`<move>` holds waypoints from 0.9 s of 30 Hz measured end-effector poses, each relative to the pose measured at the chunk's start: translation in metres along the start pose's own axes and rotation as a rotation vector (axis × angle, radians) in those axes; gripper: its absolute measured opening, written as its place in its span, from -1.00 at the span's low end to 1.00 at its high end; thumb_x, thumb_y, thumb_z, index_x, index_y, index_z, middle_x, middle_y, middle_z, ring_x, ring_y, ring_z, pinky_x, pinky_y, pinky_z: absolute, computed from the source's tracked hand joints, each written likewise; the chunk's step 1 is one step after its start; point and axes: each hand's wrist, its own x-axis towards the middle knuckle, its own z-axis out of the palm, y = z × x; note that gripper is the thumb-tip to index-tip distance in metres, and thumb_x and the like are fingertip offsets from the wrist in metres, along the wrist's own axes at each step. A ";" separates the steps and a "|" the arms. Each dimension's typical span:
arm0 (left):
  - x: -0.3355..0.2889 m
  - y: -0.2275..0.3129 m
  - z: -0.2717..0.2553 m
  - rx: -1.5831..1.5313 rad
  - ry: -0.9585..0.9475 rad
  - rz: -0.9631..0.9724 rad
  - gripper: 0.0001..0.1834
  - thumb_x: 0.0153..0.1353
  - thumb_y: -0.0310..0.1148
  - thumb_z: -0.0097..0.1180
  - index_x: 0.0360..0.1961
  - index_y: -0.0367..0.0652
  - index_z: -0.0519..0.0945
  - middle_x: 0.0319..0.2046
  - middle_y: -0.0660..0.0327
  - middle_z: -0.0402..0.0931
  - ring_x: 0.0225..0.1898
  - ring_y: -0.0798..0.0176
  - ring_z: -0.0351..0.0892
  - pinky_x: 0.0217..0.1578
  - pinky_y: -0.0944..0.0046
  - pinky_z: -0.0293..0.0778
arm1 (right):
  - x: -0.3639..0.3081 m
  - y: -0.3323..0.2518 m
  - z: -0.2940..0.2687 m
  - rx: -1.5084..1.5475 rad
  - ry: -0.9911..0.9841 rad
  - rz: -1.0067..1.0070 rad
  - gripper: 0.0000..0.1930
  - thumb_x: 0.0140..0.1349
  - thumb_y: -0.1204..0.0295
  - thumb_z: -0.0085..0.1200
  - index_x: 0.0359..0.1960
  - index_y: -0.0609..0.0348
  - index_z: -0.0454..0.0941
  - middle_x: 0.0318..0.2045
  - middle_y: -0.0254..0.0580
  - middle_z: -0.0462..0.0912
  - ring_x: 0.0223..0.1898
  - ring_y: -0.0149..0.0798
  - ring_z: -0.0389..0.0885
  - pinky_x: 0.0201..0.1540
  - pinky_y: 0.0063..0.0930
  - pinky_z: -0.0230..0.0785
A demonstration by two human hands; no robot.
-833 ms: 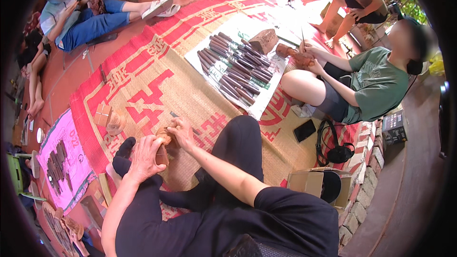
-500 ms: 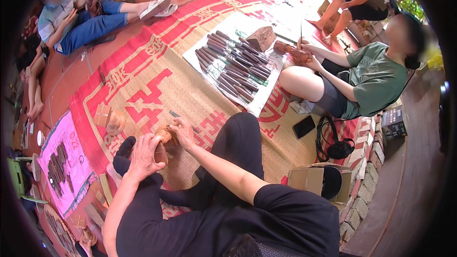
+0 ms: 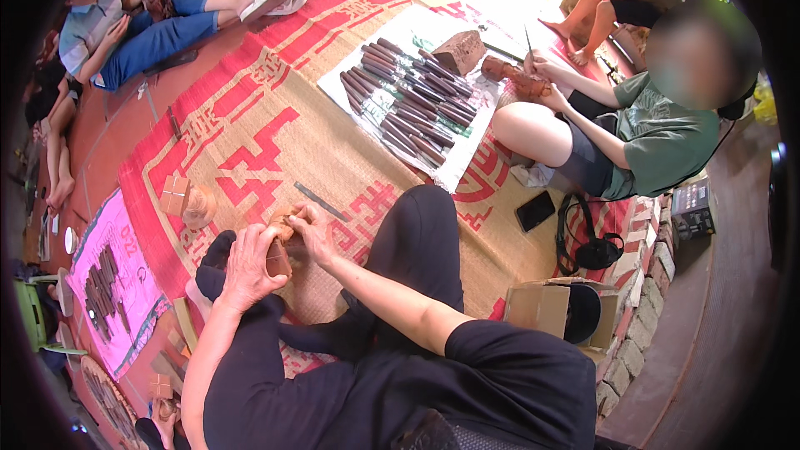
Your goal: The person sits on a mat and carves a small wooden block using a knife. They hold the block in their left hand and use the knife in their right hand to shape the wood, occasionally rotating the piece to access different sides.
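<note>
My left hand wraps round a small wooden carving, thumb and fingers on its square block base. The carving's rounded, pale brown upper part shows between my two hands, over my crossed legs. My right hand is closed at that upper part, its fingertips pinched together against the wood. Whatever lies between those fingertips is hidden. Just beyond my right hand, a thin dark flat strip lies on the woven mat. Another carving with a square block base rests on the mat ahead of my left hand.
Rows of dark-handled carving tools and a wood block lie on a white cloth. At right, a person in green works on a carving. A phone, a black pouch and a cardboard box sit nearby. More tools lie on pink cloth.
My right hand has shifted slightly to the left along the carving's upper part, uncovering more of the dark strip. My left hand keeps its grip. The person in green has turned their head.
</note>
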 end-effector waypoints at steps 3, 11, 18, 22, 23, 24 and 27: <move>0.000 0.001 -0.003 0.008 0.006 -0.013 -0.08 -0.39 -0.38 0.42 0.15 -0.08 0.32 0.00 0.03 0.32 0.06 -0.13 0.35 0.11 0.02 0.34 | 0.010 0.009 -0.008 -0.293 0.099 -0.115 -0.77 0.03 0.38 0.27 -0.36 0.25 0.55 -0.17 -0.04 0.56 -0.04 0.00 0.49 0.05 -0.20 0.34; 0.001 -0.003 -0.001 -0.026 0.061 -0.057 -0.08 -0.38 -0.35 0.43 0.15 -0.05 0.32 -0.02 0.07 0.32 0.05 -0.09 0.34 0.07 0.02 0.36 | -0.005 0.004 0.002 -0.105 0.080 -0.025 -0.78 0.05 0.39 0.25 -0.34 0.22 0.53 -0.08 -0.12 0.56 0.00 -0.02 0.45 0.06 -0.18 0.30; 0.003 -0.001 0.000 -0.018 0.061 -0.070 -0.09 -0.37 -0.35 0.43 0.15 -0.06 0.31 0.00 0.07 0.32 0.07 -0.10 0.34 0.08 0.01 0.36 | 0.009 -0.007 -0.003 -0.213 0.071 -0.024 -0.72 0.06 0.35 0.26 -0.22 0.19 0.54 -0.12 -0.14 0.55 -0.04 0.00 0.45 0.04 -0.18 0.29; -0.001 -0.002 -0.002 -0.027 0.065 -0.084 -0.11 -0.37 -0.36 0.41 0.13 -0.10 0.32 0.00 0.04 0.33 0.06 -0.11 0.35 0.10 0.01 0.35 | 0.005 -0.005 0.012 -0.199 0.076 -0.168 -0.69 0.06 0.35 0.25 -0.17 0.18 0.54 -0.17 -0.12 0.54 -0.09 0.01 0.47 -0.02 -0.14 0.32; -0.001 -0.002 -0.003 -0.034 0.064 -0.095 -0.12 -0.37 -0.37 0.39 0.13 -0.11 0.32 0.00 0.03 0.33 0.05 -0.12 0.35 0.11 0.01 0.35 | 0.007 0.000 0.008 -0.258 0.085 -0.161 -0.69 0.07 0.36 0.24 -0.16 0.17 0.53 -0.18 -0.12 0.54 -0.10 0.01 0.47 -0.02 -0.14 0.33; 0.000 -0.002 -0.003 -0.040 0.066 -0.089 -0.12 -0.37 -0.37 0.39 0.13 -0.11 0.32 0.00 0.03 0.33 0.05 -0.12 0.35 0.11 0.01 0.35 | 0.011 0.004 0.003 -0.316 0.094 -0.153 -0.68 0.07 0.36 0.24 -0.14 0.16 0.53 -0.19 -0.11 0.54 -0.10 0.01 0.48 -0.03 -0.13 0.33; 0.001 -0.002 -0.001 -0.047 0.066 -0.075 -0.12 -0.37 -0.37 0.39 0.13 -0.12 0.32 0.00 0.03 0.33 0.05 -0.12 0.35 0.11 0.01 0.35 | 0.018 0.007 -0.003 -0.339 0.045 -0.054 -0.70 0.07 0.37 0.22 -0.15 0.16 0.53 -0.20 -0.09 0.54 -0.10 0.01 0.48 -0.03 -0.15 0.33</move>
